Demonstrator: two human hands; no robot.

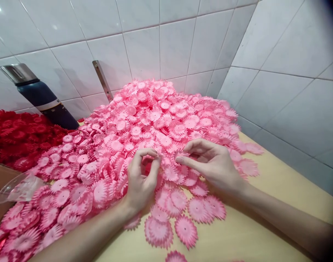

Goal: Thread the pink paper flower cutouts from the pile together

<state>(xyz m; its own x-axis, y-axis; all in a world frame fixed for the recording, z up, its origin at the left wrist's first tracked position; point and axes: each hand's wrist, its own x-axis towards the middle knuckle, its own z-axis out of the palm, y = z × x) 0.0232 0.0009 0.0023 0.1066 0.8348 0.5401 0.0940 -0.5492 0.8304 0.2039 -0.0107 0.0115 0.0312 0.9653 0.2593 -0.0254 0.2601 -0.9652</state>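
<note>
A big heap of pink paper flower cut-outs (pixel 155 120) covers the pale wooden table (pixel 265 225) against a tiled corner. My left hand (pixel 141 182) rests on the front of the heap, thumb and forefinger pinched into a ring around a pink flower piece (pixel 147 168). My right hand (pixel 210 162) hovers just to its right, fingers curled and slightly apart, fingertips touching pink flowers at the heap's edge. Whether it holds one is unclear. Loose flowers (pixel 185 229) lie flat in front of both hands.
A pile of red paper flowers (pixel 19 138) lies at the left. A dark blue flask with a metal cap (pixel 40 96) leans against the wall behind it. A clear plastic bag or cup (pixel 17 189) sits at the left edge. White tiled walls close the back and right.
</note>
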